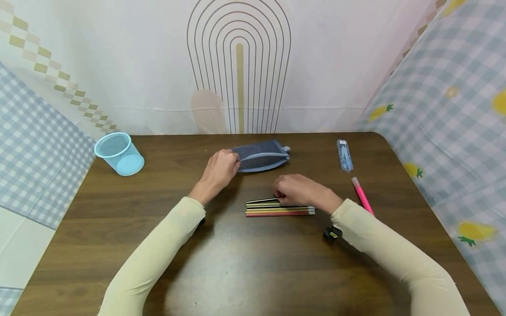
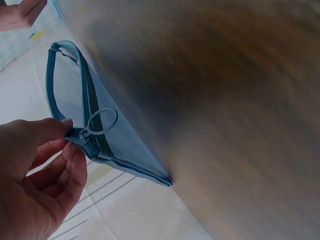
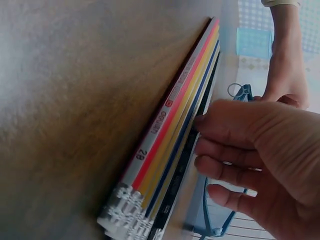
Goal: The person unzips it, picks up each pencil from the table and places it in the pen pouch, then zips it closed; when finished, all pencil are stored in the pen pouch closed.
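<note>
My left hand (image 1: 221, 167) pinches one end of a blue zippered pencil case (image 1: 262, 150), whose zip side gapes open. The zip's ring pull (image 2: 103, 121) hangs beside the thumb in the left wrist view. Nearer to me, several pencils (image 1: 276, 212) lie side by side on the table, with their eraser ends to the right. My right hand (image 1: 298, 189) is over the far side of this row. Its thumb and fingertips pinch a black pencil (image 3: 176, 172), which lies slightly askew from the others in the head view. Fingers hide part of that pencil.
A light blue mesh pen cup (image 1: 120, 153) stands at the back left of the brown table (image 1: 253, 272). At the right lie a small clear blue case (image 1: 345, 156) and a pink marker (image 1: 363, 196), partly behind the right forearm. Fabric-covered walls border the table.
</note>
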### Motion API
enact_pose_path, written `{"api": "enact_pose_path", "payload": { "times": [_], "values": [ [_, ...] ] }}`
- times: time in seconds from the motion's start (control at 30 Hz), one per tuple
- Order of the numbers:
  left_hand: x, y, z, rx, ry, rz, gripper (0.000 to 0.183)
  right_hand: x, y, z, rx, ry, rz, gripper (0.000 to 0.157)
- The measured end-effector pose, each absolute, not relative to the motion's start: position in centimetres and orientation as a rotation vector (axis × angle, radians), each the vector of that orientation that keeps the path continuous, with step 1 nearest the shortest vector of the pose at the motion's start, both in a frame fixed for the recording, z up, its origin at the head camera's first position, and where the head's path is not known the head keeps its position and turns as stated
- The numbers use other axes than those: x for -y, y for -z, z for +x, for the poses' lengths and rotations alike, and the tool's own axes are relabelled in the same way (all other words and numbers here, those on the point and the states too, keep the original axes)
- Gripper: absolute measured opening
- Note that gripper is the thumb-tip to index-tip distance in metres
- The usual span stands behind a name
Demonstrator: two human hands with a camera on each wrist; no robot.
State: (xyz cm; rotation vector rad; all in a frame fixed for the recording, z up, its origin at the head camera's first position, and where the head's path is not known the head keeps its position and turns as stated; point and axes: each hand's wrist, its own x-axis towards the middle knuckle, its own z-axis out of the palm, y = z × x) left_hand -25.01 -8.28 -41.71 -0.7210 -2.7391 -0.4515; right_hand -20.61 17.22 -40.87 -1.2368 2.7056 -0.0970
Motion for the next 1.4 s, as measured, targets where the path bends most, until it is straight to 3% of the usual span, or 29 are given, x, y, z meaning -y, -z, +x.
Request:
{"api": "enact_pose_path", "payload": {
  "times": [0.17, 0.47, 0.63, 0.8, 0.97, 1.4],
  "values": [
    [8.2, 41.6, -25.1, 2.744, 0.470, -0.697, 0.013, -17.5, 39.5, -20.9, -2.726, 0.196, -1.286, 0.007],
    [8.1, 41.4, -25.2, 2.752, 0.480, -0.681, 0.012, -19.3, 36.5, -21.5, -2.354, 1.107, -0.944, 0.016],
    [8.3, 41.5, -25.1, 2.732, 0.517, -0.675, 0.011, -19.1, 37.5, -21.4, -1.951, 1.444, -0.497, 0.025],
    [8.3, 41.7, -25.0, 2.701, 0.577, -0.654, 0.011, -18.0, 39.6, -21.4, -1.614, 1.667, -0.072, 0.017],
    [8.1, 41.6, -25.0, 2.690, 0.626, -0.639, 0.012, -16.8, 40.8, -22.3, -1.405, 1.901, 0.266, 0.026],
    [7.8, 41.5, -24.7, 2.757, 0.623, -0.607, 0.014, -13.8, 42.3, -25.4, -1.283, 2.210, 0.582, 0.016]
  ]
}}
